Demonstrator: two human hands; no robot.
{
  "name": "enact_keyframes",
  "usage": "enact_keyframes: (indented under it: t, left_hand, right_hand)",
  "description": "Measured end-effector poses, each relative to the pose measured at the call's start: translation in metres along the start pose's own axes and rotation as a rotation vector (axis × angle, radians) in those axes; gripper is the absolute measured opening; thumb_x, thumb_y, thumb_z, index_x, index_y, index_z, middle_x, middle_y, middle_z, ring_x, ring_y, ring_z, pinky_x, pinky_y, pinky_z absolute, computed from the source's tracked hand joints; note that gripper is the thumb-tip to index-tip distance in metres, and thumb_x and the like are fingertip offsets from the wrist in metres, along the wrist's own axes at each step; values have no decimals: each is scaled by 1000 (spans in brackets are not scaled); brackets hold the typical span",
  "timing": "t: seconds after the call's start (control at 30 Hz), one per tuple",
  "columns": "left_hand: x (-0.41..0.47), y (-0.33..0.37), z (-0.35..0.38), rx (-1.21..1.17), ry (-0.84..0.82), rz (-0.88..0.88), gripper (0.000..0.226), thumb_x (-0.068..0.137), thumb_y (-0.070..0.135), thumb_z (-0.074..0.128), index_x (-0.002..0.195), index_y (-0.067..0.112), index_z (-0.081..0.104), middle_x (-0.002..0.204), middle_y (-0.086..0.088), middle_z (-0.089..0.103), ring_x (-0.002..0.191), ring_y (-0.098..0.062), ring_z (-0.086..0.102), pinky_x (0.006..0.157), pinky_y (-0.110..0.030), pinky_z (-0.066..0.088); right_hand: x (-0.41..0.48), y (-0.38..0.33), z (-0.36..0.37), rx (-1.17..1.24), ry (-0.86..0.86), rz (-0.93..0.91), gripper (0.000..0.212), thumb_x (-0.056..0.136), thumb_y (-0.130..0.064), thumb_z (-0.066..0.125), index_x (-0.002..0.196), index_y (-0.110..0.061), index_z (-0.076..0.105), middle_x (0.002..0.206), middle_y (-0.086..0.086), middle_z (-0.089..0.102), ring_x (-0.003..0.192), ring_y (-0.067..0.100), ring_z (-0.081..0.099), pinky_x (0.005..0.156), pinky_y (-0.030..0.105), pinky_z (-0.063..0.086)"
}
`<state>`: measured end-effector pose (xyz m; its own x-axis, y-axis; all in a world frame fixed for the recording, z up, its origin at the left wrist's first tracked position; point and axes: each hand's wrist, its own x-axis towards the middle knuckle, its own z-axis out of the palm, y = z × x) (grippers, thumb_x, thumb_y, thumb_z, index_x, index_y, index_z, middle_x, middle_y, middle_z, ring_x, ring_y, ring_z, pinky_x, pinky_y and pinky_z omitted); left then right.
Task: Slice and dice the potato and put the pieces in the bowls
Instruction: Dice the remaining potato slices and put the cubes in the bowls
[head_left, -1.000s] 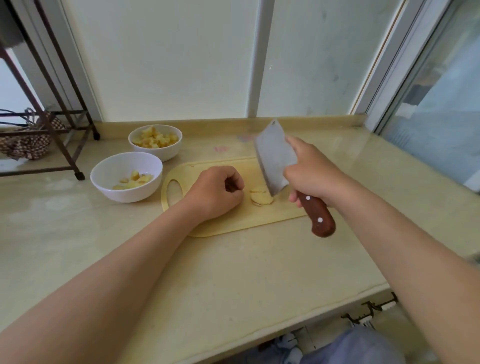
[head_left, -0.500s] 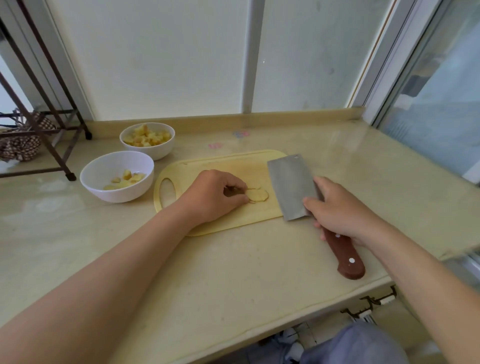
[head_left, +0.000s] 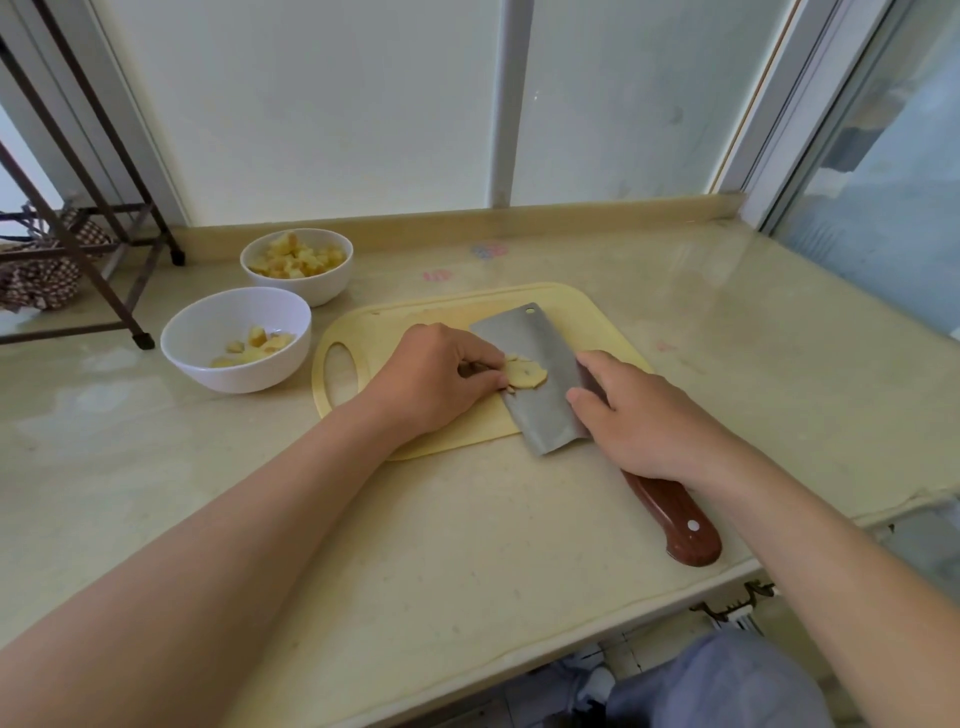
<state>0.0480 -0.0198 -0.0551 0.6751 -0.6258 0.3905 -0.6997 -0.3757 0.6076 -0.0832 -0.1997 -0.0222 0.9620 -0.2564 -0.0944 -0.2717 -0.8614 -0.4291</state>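
pale-yellow potato slices lie on flat cleaver blade over cutting board. l hand fingers curl, pinching slices' edge; r hand grips cleaver handle. near bowl & far bowl w/ dice sit left on tabletop.

A cutting board lies on the counter. To its left stand a near bowl and, behind it, a far bowl, both holding potato pieces. A cleaver lies flat on the board with its handle toward the counter's front, and potato slices sit at the blade's left edge.
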Motion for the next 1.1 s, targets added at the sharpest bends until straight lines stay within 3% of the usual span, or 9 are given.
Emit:
enact_keyframes:
  t: [0.17,0.27,0.37,0.5,0.7,0.8,0.87,0.97,1.1]
  left_hand:
    - [0,2,0,-18,29,16,7,80,15,78,85,10,79,88,-2,75,82,-8,60,72,-23,49]
    - [0,3,0,-35,31,6,9,80,17,79,89,16,80,91,13,72,82,16,57,72,-10,47]
    - [3,5,0,-27,19,-11,11,81,20,79,91,21,80,92,17,71,84,18,56,70,-3,40]
    - [10,11,-10,-27,-26,-53,12,82,21,78,93,23,80,96,15,74,88,13,60,71,0,36]
    - [26,27,-50,-67,69,-115,17,92,25,65,105,27,75,98,18,72,81,6,61,76,-15,47]
    - [21,31,-79,-6,125,-142,25,94,31,61,118,28,66,103,17,68,80,15,57,81,-15,46]
    - [11,29,-99,65,122,-152,34,94,34,59,126,24,61,111,16,64,94,13,56,89,-19,47]
    - [-10,21,-131,161,106,-205,46,93,42,58,134,20,55,124,9,59,111,-6,55,98,-32,47]
    - [-35,6,-160,349,57,-287,71,83,61,63,139,21,49,138,0,52,129,-17,45,109,-41,38]
  right_hand:
    - [4,10,3,214,16,1,31,104,-35,52,135,-36,54,90,-13,67,88,20,69,85,44,58]
    - [5,14,2,377,-2,40,26,104,-32,54,130,-39,56,74,-11,66,60,11,65,58,29,52]
    - [0,13,-1,518,6,61,21,105,-25,55,123,-35,60,67,-8,62,50,4,57,42,16,44]
    - [-5,9,-7,613,9,79,23,105,-23,56,123,-35,60,71,0,63,54,11,60,41,23,47]
    - [1,-14,-21,752,53,54,23,106,-21,54,114,-42,55,73,1,61,53,10,60,45,29,49]
    - [8,-39,-22,763,35,9,24,105,-18,53,119,-38,57,66,-2,63,52,10,61,49,32,49]
    - [12,-59,-19,782,-6,-6,29,103,-13,52,125,-31,56,64,-2,62,49,9,60,46,30,49]
    - [16,-91,-11,820,-76,-33,34,100,-6,48,128,-25,55,72,5,59,47,10,57,42,26,47]
    - [20,-134,2,810,-141,-98,36,99,-4,44,127,-24,55,69,6,59,49,13,57,43,28,47]
